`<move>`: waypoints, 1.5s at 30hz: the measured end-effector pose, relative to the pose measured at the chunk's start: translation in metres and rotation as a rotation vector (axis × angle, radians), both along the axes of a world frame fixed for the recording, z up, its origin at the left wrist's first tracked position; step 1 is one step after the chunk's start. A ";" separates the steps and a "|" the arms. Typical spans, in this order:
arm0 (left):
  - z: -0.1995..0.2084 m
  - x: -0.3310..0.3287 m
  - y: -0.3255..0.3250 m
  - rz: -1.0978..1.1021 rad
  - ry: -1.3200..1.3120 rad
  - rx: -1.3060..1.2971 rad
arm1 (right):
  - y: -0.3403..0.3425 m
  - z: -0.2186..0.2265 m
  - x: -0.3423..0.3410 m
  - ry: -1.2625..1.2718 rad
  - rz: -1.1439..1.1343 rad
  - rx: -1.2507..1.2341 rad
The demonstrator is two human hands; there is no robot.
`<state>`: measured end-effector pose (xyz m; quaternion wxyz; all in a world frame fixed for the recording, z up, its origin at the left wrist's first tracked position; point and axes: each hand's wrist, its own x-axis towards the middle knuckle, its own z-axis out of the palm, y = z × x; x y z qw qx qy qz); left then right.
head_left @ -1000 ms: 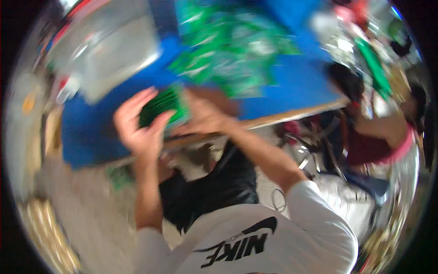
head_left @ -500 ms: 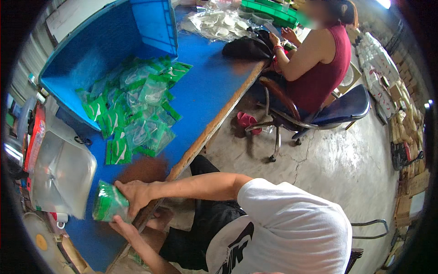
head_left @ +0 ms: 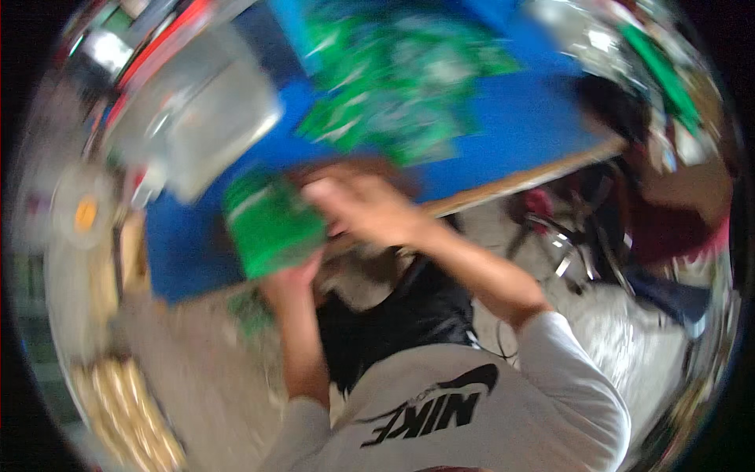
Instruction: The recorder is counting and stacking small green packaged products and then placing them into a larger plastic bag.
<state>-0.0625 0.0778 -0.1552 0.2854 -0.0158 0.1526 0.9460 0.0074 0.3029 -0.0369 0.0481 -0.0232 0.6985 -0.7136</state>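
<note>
Strong motion blur softens everything. A thick stack of green-and-clear plastic packets [head_left: 271, 224] is held over the near left part of the blue table [head_left: 519, 114]. My left hand [head_left: 295, 275] is closed on the stack's near lower edge, its fingers partly hidden beneath it. At the stack's right side is my right hand [head_left: 366, 206], thumb and fingers apart; whether the fingertips touch the packets is unclear. Beyond my hands, a loose pile of similar green packets [head_left: 393, 86] spreads over the table in front of a blue bin [head_left: 291, 31].
Left of the pile lies a clear plastic bag or sheet [head_left: 197, 118]. A white cup [head_left: 147, 189] stands near the table's left edge. At the right are a black bag [head_left: 613, 106], clear plastic bags [head_left: 578, 31] and a seated person's chair [head_left: 661, 295]. The table's worn edge [head_left: 527, 179] runs before me.
My view has swung left, so the table and pile sit farther right in the picture. The left hand still holds the stack; the right hand's fingers have come away from its top.
</note>
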 end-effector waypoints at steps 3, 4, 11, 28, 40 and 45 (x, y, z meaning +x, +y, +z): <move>0.044 0.030 0.033 -0.049 -0.112 0.174 | 0.017 -0.024 0.034 0.065 -0.042 -0.181; 0.046 0.036 0.033 0.006 -0.114 0.160 | 0.017 -0.032 0.040 0.147 -0.047 -0.174; 0.066 0.045 0.025 -0.092 0.080 0.211 | -0.013 -0.018 0.033 0.392 -0.084 -0.045; 0.059 0.049 0.027 -0.117 -0.070 0.174 | -0.011 0.003 0.044 0.650 -0.181 0.180; 0.067 0.054 0.032 -0.049 -0.073 0.092 | -0.005 -0.001 0.044 0.809 -0.194 0.399; 0.075 0.056 0.037 -0.118 -0.078 0.206 | -0.008 -0.001 0.043 0.807 -0.237 0.373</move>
